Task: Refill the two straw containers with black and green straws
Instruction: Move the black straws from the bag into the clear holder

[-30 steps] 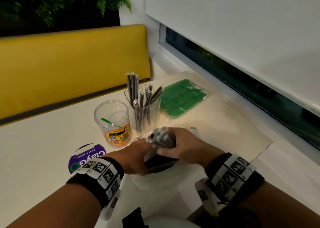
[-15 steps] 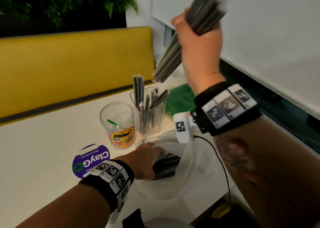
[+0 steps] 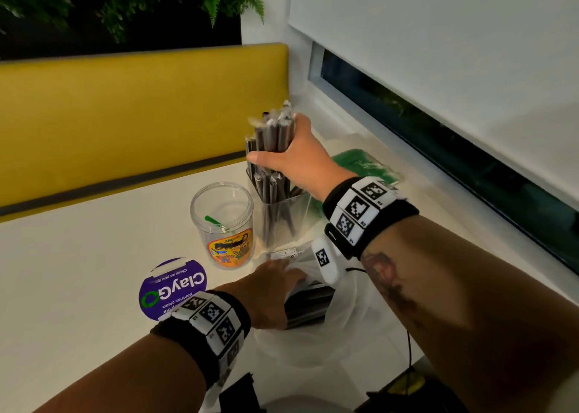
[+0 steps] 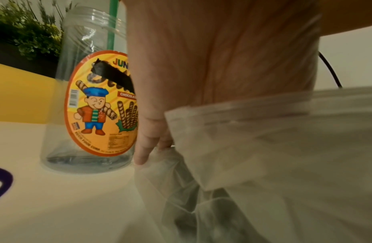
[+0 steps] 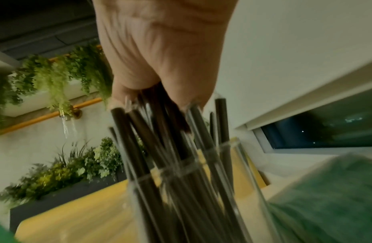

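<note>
Black straws (image 3: 273, 136) going into the clear square container (image 3: 279, 215); the green refill not begun.

Right hand (image 3: 291, 158): fingers curled round a bundle of wrapped black straws, thumb across the front; lower ends below the fingers already inside the container, among straws standing there. Labelled round jar (image 3: 223, 224), just left of those fingers: one green straw (image 3: 216, 222) only. Pack of green straws (image 3: 363, 165): flat on the table beyond the right wrist, apparently unopened. Left hand (image 3: 272, 290): rests on the plastic bag (image 3: 313, 337), fingertips on its film; grip or mere press, cannot tell. More black straws (image 3: 308, 306) lie in the bag beside those fingers. Judged: black lot partly done, green lot outstanding.
</note>
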The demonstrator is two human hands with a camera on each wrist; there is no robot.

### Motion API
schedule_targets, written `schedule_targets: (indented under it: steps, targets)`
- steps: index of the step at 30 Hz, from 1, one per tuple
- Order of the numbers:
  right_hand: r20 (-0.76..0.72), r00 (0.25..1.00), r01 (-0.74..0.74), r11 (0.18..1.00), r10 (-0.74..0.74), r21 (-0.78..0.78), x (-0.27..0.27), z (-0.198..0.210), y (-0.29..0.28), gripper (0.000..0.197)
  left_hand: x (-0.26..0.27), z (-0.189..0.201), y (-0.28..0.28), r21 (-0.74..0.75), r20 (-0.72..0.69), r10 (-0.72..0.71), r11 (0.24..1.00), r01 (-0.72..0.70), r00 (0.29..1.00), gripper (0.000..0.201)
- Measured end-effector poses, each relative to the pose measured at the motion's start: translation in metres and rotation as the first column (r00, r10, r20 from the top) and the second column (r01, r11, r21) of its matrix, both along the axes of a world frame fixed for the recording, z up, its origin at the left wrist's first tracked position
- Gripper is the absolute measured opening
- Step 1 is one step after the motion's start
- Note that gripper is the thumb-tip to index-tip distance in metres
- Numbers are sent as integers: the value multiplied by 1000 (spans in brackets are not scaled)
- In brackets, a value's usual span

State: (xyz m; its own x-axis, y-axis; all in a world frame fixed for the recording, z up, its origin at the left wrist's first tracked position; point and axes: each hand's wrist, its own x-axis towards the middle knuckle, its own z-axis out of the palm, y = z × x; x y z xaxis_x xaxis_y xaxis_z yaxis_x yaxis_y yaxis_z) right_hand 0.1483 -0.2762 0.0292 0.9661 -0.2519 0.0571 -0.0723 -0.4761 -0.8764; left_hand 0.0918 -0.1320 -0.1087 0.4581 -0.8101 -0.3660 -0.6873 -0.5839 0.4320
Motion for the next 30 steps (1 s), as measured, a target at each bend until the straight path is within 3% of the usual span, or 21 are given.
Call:
schedule_targets:
  steps: [2,3,5,6,7,9,11,12,14,16,18,19,20,21,22,23,25,27,30]
  targets:
    - [46,999,-12,1000,13,-22,0,11,-3,126,0,-1,0,2,0,-2,1000,2,1000,86]
    - [143,990,3,997,7,-71,-2,20,-3,128,0,-1,0,1,-5,-3,1000,3,1000,86]
    - [411,907,46,948,93,-316,-6,38,1,115,1,-1,-1,0,-7,-7,1000,7,1000,85]
    - [478,857,75,871,193,-485,-6,44,4,101,1,0,-1,1,-8,-10,1000,10,1000,85]
    - [441,845,58,769,301,-637,-4,45,7,86,1,1,-2,8,-11,-14,1000,14,1000,85]
    - [87,909,-179,570,407,-802,-2,39,12,61,2,1,-2,13,-2,-25,1000,25,1000,84]
    - [-319,878,-451,393,356,-801,-2,22,11,56,1,-1,-2,-14,-3,-19,1000,19,1000,81]
    - [-382,865,-488,361,326,-795,-4,17,10,57,1,-1,-1,-34,1,-19,999,19,1000,78]
    - [-280,906,-405,458,318,-791,-13,16,5,57,1,-4,1,-58,2,-4,998,5,1000,74]
    - [37,935,-196,600,353,-776,-30,21,3,50,2,-7,2,-100,-2,9,995,-10,1000,67]
    - [371,855,-47,766,363,-641,-60,26,3,25,2,-8,3,-102,-31,32,994,-35,999,66]
    - [382,844,-75,787,377,-612,-75,21,4,16,2,-9,3,-104,-46,40,994,-45,998,66]
    - [265,874,-155,751,407,-642,-89,11,3,17,2,-9,3,-104,-62,49,993,-55,997,66]
    - [27,898,-304,663,440,-684,-101,-7,2,22,3,-7,4,-88,-78,75,993,-82,994,64]
    - [-197,868,-456,576,456,-679,-113,-32,2,28,3,-5,4,-69,-86,92,993,-98,992,64]
    - [-307,836,-531,534,454,-658,-126,-58,2,32,2,-4,4,-61,-88,95,993,-101,992,67]
    - [-365,825,-556,509,431,-657,-145,-112,-5,31,2,2,1,-92,-98,46,994,-55,994,74]
    - [-329,874,-479,518,358,-709,-156,-146,-10,18,1,5,-2,-94,-99,14,995,-24,995,76]
    - [-305,899,-427,480,313,-766,-167,-159,-3,38,3,5,-4,-49,-52,-2,999,-1,999,76]
